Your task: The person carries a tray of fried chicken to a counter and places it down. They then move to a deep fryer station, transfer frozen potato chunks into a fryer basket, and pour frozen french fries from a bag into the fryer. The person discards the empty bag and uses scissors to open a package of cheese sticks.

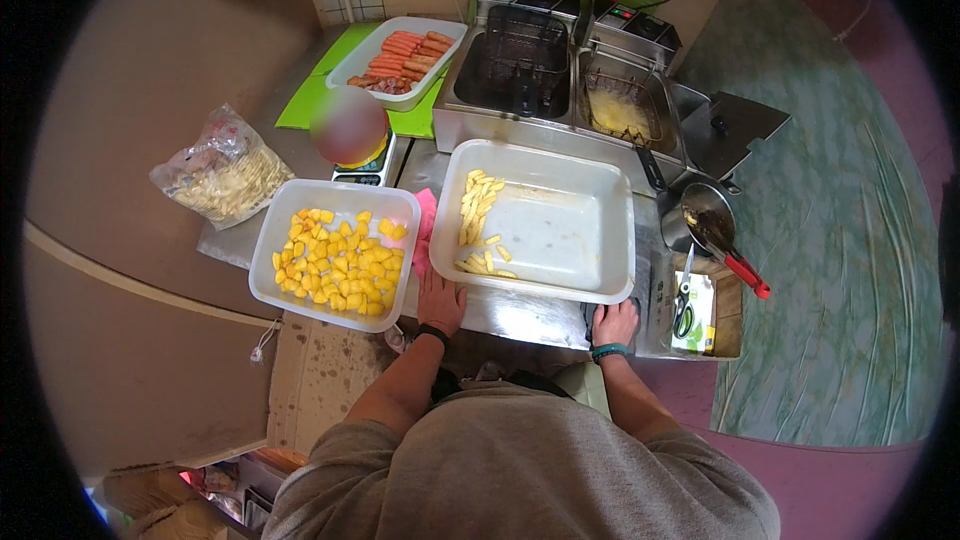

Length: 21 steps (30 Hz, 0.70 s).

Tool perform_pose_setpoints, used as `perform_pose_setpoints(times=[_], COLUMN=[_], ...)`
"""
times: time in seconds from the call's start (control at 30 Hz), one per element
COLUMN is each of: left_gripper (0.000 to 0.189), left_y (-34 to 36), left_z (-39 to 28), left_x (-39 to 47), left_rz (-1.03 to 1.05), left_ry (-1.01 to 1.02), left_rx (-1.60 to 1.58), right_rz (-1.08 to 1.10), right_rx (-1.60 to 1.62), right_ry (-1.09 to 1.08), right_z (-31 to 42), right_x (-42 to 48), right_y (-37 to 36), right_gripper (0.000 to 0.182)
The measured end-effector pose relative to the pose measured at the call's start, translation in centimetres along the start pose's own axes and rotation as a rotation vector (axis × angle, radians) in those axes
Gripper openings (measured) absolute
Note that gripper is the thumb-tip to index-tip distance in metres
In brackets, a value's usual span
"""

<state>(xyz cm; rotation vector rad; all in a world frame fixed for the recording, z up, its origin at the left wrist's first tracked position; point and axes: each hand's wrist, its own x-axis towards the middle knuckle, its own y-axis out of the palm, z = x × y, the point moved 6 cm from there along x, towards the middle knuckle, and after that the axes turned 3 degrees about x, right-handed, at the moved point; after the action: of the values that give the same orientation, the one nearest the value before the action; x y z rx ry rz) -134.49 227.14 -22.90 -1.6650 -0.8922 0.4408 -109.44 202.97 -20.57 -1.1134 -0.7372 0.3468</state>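
Observation:
My left hand (pixel 441 301) rests on the metal counter between two plastic tubs, close to a pink cloth (pixel 424 229). Its fingers look slightly apart. Yellow potato chunks (pixel 341 262) lie in the left tub (pixel 262 240). The right white tub (pixel 628 240) holds a few crinkle-cut fries (pixel 476 206) along its left side. My right hand (pixel 615 324) is at that tub's lower right corner, beside or on a dark object; its fingertips are partly hidden, so its grip is unclear. Behind the tubs, pale food (pixel 619 111) sits in foaming oil in the fryer's right basket.
A double fryer (pixel 457 127) stands behind. Sausages (pixel 409 56) fill a tray at the back left. A bag of frozen fries (pixel 225 172) and a digital scale (pixel 379 165) are leftward. Rightward are a metal pot (pixel 675 221) with red-handled tongs (pixel 746 275) and scissors (pixel 683 311) in a box.

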Motion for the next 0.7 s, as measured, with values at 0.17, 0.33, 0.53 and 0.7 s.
perform_pose_setpoints(times=[0.17, 0.33, 0.53, 0.7], left_gripper=[0.041, 0.041, 0.045, 0.041], left_y=[-0.6, -0.2, -0.2, 0.3], left_z=[-0.3, 0.0, 0.0, 0.3], left_x=[-0.1, -0.1, -0.1, -0.2], left_rz=[-0.082, -0.092, -0.048, -0.083], left_ry=[0.001, 0.02, 0.005, 0.007], left_rx=[-0.028, -0.019, -0.015, -0.041], right_rz=[0.003, 0.018, -0.001, -0.004], right_rx=[-0.006, -0.001, 0.003, -0.014], right_ry=[-0.004, -0.002, -0.008, -0.013], right_z=[0.1, -0.1, 0.1, 0.1], right_x=[0.0, 0.0, 0.0, -0.1], right_y=[-0.1, 0.1, -0.1, -0.2], right_gripper=[0.022, 0.022, 0.022, 0.022])
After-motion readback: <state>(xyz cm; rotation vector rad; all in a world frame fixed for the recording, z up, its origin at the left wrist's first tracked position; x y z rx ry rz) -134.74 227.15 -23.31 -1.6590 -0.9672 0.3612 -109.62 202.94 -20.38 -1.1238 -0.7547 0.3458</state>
